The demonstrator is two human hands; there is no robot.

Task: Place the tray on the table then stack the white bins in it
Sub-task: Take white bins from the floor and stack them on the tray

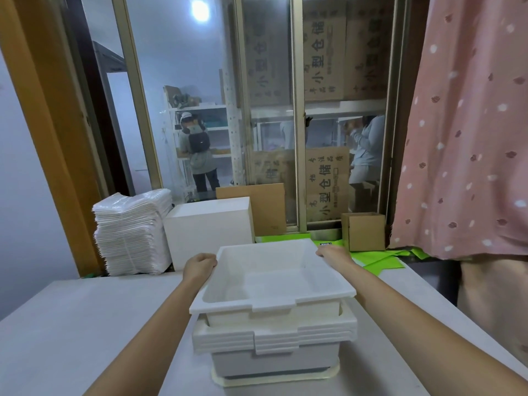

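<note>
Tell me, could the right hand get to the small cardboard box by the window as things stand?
Probably, once freed: the right hand grips the top bin, and the cardboard box sits just beyond with nothing between.

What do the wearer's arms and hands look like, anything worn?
Both are bare: the left hand and right hand wear no gloves, and neither forearm shows a sleeve up to the frame's bottom edge. No watch, ring, wristband or marking shows on either wrist. Most fingers are hidden from this view.
</note>
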